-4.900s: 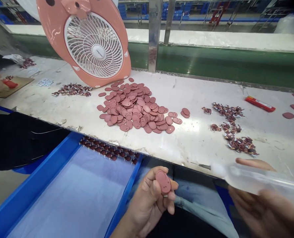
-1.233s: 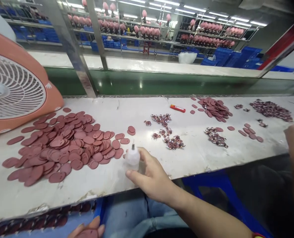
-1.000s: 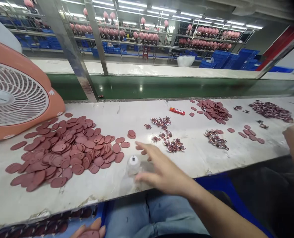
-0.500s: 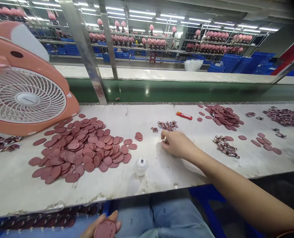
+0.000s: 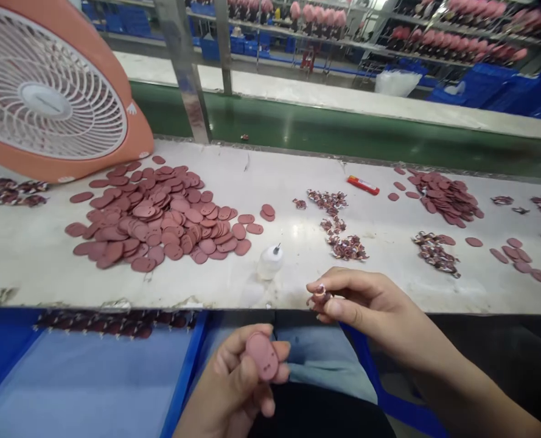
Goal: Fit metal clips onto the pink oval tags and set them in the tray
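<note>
My left hand (image 5: 238, 377) holds a dark pink oval disc (image 5: 261, 356) with small holes between thumb and fingers, below the table edge. To its right, my right hand (image 5: 361, 304) pinches a small brown and white piece (image 5: 320, 296) near the table's front edge. A small white bottle (image 5: 270, 263) with a dark tip stands upright between the hands, a little farther back. Behind my right hand lie clusters of similar small pieces (image 5: 347, 247). A large heap of pink oval discs (image 5: 160, 219) spreads over the left of the white table (image 5: 293, 280).
An orange fan (image 5: 140, 128) stands at the back left. A red packet (image 5: 362, 185) lies near the table's back edge, left of another disc pile (image 5: 448, 198). Below the table at left is a blue bin (image 5: 190, 365) with rows of dark pieces. Metal posts (image 5: 190, 79) rise behind.
My right hand has come back toward me from the small pieces and now holds one. My left hand has risen with its disc. The camera view has tilted down, and more small pieces show.
</note>
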Demonstrator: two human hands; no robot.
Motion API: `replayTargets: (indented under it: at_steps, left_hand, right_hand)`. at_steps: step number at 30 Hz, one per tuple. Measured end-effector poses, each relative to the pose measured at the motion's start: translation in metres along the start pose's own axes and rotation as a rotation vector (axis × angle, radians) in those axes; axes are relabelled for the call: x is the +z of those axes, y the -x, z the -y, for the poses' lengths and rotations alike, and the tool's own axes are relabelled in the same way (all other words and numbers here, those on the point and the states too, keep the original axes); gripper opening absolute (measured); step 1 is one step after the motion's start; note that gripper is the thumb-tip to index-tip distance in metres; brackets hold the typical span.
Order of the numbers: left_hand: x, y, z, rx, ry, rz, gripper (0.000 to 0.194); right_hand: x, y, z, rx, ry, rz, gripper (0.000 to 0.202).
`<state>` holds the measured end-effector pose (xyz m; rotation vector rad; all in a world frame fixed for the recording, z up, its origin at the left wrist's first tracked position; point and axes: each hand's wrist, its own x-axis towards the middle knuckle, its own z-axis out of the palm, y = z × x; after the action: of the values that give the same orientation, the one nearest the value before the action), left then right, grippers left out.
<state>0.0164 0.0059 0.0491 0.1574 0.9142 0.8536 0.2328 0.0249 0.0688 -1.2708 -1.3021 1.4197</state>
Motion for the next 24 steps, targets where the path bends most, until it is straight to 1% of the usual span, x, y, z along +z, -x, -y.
replayTargets:
  at_steps: [1,3,5,7,10,13,17,21,24]
  left_hand:
    - [0.000,0.001,0.001,-0.013,-0.003,0.034,0.039]
    - [-0.002,0.003,0.003,-0.025,-0.009,0.087,0.039]
    - [-0.006,0.004,0.005,-0.030,-0.015,0.126,0.041]
    - [-0.011,0.004,0.008,-0.031,-0.021,0.162,0.040]
    - [-0.019,0.002,0.011,-0.033,-0.019,0.231,0.032]
    - [-0.024,0.002,0.013,-0.042,-0.009,0.274,0.027]
    - [-0.024,0.002,0.013,-0.046,-0.002,0.264,0.027]
    - [-0.024,0.000,0.015,-0.046,-0.004,0.264,0.026]
    - [-0.024,-0.002,0.016,-0.051,-0.010,0.260,0.026]
  right_hand:
    - [0.007,0.003,0.004,-0.022,0.031,0.025,0.012]
    - [0.019,0.009,0.013,-0.112,0.140,0.072,0.016]
    - [0.025,0.012,0.020,-0.223,0.260,0.136,0.024]
    - [0.029,0.012,0.023,-0.284,0.325,0.198,0.024]
    - [0.031,0.010,0.023,-0.307,0.362,0.251,0.016]
    - [0.032,0.007,0.021,-0.318,0.366,0.248,0.015]
    - [0.034,0.005,0.022,-0.296,0.391,0.241,0.018]
    - [0.034,0.005,0.024,-0.301,0.442,0.261,0.011]
    - [0.033,0.005,0.025,-0.327,0.483,0.274,0.011]
